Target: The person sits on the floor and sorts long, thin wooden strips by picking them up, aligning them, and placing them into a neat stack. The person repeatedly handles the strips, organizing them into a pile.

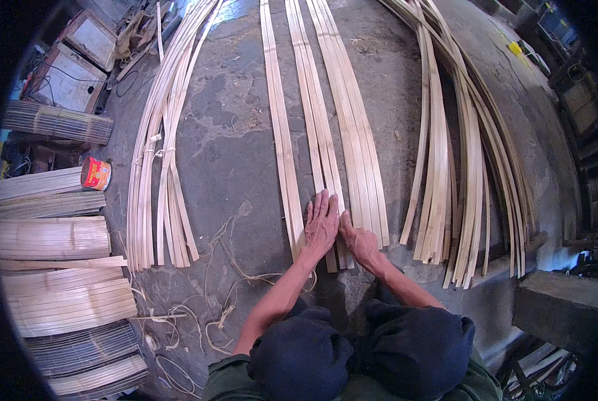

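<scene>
Pale bamboo strips lie lengthwise on the floor in front of me in three narrow bundles: a left one (277,107), a middle one (311,87) and a wider right one (353,113). My left hand (321,226) rests on the near end of the middle bundle, its fingers stretched out flat and pointing away from me. Right beside it, my right hand (359,244) is at the gap between the middle and right bundles. Its fingers are curled under, with one digit pointing forward along the strips' edge; what they grip, if anything, is hidden.
A tied bundle of strips (172,160) lies to the left, and loose strips (439,187) fan out to the right. Stacked slats (58,237) and a red tub (96,174) line the far left. String (229,311) trails over the floor near a concrete block (562,304).
</scene>
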`<action>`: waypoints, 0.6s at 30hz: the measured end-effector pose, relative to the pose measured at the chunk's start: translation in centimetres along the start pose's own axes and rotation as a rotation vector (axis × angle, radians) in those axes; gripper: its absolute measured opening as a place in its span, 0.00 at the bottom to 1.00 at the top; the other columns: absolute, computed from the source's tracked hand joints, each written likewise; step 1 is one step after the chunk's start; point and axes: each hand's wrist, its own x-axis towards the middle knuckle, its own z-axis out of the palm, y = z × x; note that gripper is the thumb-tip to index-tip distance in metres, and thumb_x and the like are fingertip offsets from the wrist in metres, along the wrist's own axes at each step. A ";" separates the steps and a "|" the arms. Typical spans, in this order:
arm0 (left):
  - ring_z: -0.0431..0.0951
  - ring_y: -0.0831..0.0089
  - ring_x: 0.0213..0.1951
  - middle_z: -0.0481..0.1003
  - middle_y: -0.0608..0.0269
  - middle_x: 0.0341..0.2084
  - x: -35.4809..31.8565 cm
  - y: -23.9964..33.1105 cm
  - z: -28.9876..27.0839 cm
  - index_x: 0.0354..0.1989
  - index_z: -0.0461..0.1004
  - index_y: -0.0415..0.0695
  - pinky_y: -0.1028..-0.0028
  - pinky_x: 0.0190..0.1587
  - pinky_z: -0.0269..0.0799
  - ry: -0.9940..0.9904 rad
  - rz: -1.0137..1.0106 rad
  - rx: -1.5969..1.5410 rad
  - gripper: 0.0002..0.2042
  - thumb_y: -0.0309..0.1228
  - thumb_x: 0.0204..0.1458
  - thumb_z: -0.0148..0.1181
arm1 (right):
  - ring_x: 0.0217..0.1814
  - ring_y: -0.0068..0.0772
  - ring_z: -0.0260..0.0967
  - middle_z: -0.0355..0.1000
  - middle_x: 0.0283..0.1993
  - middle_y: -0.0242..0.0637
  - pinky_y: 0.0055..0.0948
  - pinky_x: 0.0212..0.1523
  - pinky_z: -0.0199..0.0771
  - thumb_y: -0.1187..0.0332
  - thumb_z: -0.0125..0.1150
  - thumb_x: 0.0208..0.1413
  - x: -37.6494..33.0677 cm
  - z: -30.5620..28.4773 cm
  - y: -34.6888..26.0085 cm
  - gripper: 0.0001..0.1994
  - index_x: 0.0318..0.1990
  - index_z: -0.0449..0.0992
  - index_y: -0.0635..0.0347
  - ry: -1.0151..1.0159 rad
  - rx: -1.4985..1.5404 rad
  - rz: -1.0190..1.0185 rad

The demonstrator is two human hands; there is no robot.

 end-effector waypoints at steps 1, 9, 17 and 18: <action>0.49 0.50 0.70 0.49 0.45 0.69 0.0 -0.2 0.5 0.66 0.56 0.36 0.53 0.70 0.47 0.022 0.012 0.000 0.26 0.31 0.60 0.47 | 0.29 0.65 0.74 0.72 0.24 0.60 0.58 0.30 0.70 0.59 0.43 0.64 0.1 0.3 0.2 0.27 0.69 0.49 0.52 0.011 -0.006 0.017; 0.50 0.49 0.70 0.50 0.42 0.68 0.8 -0.8 2.0 0.66 0.55 0.31 0.56 0.70 0.47 0.071 0.065 -0.065 0.27 0.31 0.59 0.46 | 0.26 0.65 0.72 0.71 0.22 0.59 0.59 0.28 0.69 0.56 0.46 0.64 -0.8 0.5 0.2 0.28 0.69 0.51 0.45 0.115 0.144 0.018; 0.48 0.54 0.71 0.51 0.46 0.69 2.0 0.1 0.1 0.67 0.56 0.38 0.52 0.71 0.39 0.032 0.003 -0.075 0.29 0.40 0.59 0.48 | 0.58 0.55 0.64 0.65 0.58 0.50 0.50 0.54 0.65 0.55 0.48 0.62 -0.6 -1.4 1.5 0.25 0.64 0.64 0.54 0.422 -0.004 -0.135; 0.48 0.54 0.71 0.51 0.46 0.69 2.7 0.3 0.0 0.67 0.56 0.37 0.51 0.71 0.39 0.061 0.021 -0.074 0.29 0.40 0.59 0.49 | 0.64 0.54 0.60 0.61 0.65 0.48 0.50 0.61 0.61 0.55 0.48 0.62 -0.3 -1.4 2.2 0.25 0.64 0.65 0.54 0.505 -0.051 -0.166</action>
